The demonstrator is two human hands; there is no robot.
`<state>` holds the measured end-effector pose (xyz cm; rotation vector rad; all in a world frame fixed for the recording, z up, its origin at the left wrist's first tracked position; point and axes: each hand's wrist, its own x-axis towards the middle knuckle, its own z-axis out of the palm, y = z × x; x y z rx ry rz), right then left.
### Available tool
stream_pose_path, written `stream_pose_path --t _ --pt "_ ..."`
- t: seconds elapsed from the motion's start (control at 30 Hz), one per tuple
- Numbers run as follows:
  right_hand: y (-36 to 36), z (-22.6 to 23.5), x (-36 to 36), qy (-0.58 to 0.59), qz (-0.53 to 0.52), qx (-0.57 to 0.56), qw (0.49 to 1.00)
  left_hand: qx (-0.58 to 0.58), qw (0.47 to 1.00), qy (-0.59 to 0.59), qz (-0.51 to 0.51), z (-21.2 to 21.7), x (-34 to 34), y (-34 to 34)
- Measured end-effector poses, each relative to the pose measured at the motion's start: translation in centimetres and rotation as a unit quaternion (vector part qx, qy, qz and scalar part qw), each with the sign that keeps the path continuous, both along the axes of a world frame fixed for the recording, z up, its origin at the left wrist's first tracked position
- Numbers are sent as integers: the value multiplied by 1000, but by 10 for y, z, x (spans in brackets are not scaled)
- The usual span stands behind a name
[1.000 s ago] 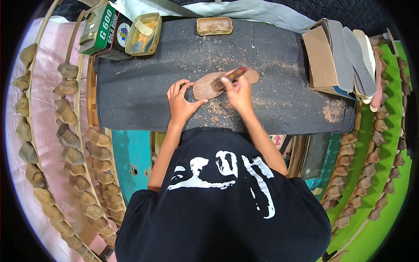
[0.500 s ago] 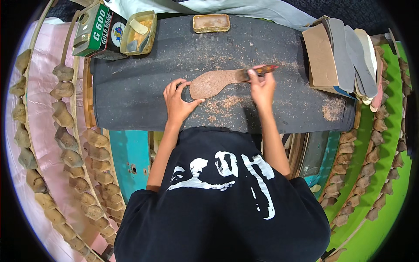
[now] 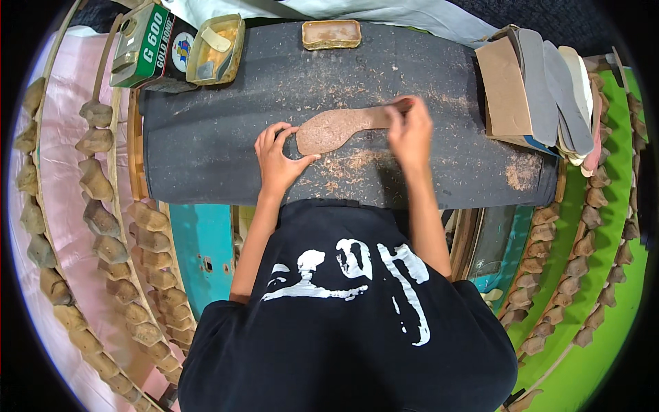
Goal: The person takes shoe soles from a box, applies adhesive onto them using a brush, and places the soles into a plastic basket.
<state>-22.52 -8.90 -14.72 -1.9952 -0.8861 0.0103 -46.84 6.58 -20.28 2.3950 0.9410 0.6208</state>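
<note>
A brown, speckled shoe sole [image 3: 332, 130] lies flat on the dark work surface, its wide end to the left and its narrow end to the right. My left hand [image 3: 278, 154] holds the wide end, index fingertip against its left edge and thumb along the lower edge. My right hand [image 3: 410, 134], smeared by motion, is closed at the narrow end. A dark, reddish brush handle [image 3: 406, 104] shows in its fingers; the bristles are mostly hidden.
Shavings [image 3: 353, 163] litter the dark-covered table [image 3: 206, 158]. At the back stand a green and black can [image 3: 161, 51], a tub [image 3: 220, 51] with scraps and a shallow yellowish dish [image 3: 331, 34]. A box [image 3: 504, 89] of sole pieces stands right. Racks of wooden lasts [image 3: 99, 178] flank me.
The handle, plainly seen sticking out to the right before, is now mostly behind my right fingers as that hand turns and moves quickly. My left hand and the sole stay almost in place.
</note>
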Motion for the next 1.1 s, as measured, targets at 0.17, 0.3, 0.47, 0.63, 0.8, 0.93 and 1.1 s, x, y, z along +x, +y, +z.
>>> stream_pose_path --t 0.17,0.3,0.47,0.63,0.8,0.93,1.1 --pt "-9 14 26 -81 -49 -31 995 -2 1000 -3 0 -3 -1 2" --pt "18 9 -32 -104 80 -113 985 0 1000 -7 3 -4 0 1" --pt "37 3 -91 -13 271 -48 961 12 1000 -20 -2 -17 -2 4" --pt "35 -17 -36 85 121 57 987 -13 1000 -3 14 0 1 0" --pt "9 -1 29 -59 -19 -48 997 -2 1000 -9 5 -1 0 1" --pt "22 7 6 -99 25 -77 992 1 1000 -7 8 -3 -1 0" --pt "50 5 -77 -100 207 -36 973 6 1000 -19 1 -7 2 3"
